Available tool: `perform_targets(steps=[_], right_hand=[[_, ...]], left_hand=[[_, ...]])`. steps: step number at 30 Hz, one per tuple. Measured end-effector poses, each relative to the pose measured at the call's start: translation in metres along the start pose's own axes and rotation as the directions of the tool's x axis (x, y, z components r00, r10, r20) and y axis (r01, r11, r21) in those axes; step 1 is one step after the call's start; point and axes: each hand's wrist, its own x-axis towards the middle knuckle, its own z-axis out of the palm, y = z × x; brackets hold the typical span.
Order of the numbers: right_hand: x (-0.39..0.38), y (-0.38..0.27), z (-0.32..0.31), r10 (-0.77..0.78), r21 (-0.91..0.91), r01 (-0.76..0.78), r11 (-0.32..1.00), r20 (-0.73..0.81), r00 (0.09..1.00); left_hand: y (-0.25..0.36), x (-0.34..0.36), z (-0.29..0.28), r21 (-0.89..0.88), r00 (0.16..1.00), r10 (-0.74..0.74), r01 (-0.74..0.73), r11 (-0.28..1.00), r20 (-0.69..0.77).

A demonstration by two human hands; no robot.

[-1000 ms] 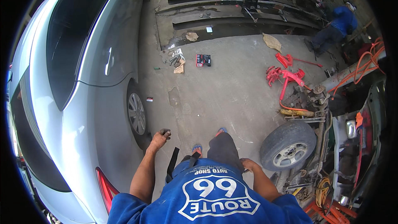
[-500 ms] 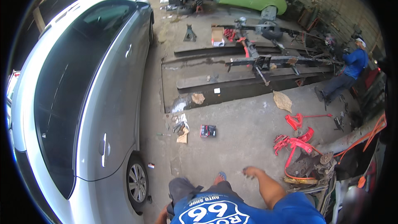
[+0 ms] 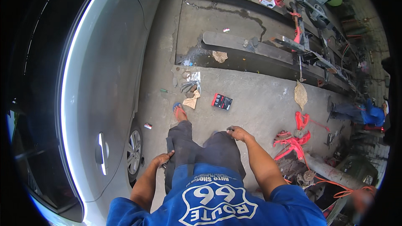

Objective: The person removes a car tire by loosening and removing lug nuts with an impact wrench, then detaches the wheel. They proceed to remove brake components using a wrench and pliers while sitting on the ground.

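My left hand (image 3: 162, 159) is beside my left thigh, its fingers curled and partly hidden. A dark flat strip (image 3: 170, 144) rises next to its fingertips along the trouser leg; whether the hand grips it is unclear. Over my right knee, my right hand (image 3: 239, 133) is closed, with a small dark piece showing at its fingertips, too small to name. Ahead on the concrete floor lies a black and red box (image 3: 221, 101). To its left are several dark metal parts (image 3: 190, 87), a torn piece of brown cardboard (image 3: 191, 100) and a green-handled screwdriver (image 3: 168, 91).
A silver car (image 3: 104, 75) stands close on my left. Red suspension arms (image 3: 294, 144) and an orange cord (image 3: 341, 192) lie at right. Farther ahead are a pit (image 3: 268, 68) with steel rails and a vehicle frame (image 3: 312, 54). A person in blue (image 3: 370, 113) works at far right.
My view has tipped downward, and my left foot has come into sight ahead. Both arms now show; the right hand has gone from spread fingers to closed over the knee.
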Motion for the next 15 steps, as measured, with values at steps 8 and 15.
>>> perform_targets(steps=[8, 15], right_hand=[[0.248, -0.059, 0.004, -0.093, -0.041, 0.091, 0.995, -0.039, 0.995], [0.492, -0.065, 0.004, -0.138, -0.222, 0.082, 0.972, -0.252, 0.958]], left_hand=[[0.094, 0.103, -0.039, 0.256, 0.943, 0.100, -0.016, 0.966, -0.317], [0.158, 0.324, -0.142, 0.333, 0.757, 0.320, -0.143, 0.932, -0.569]])
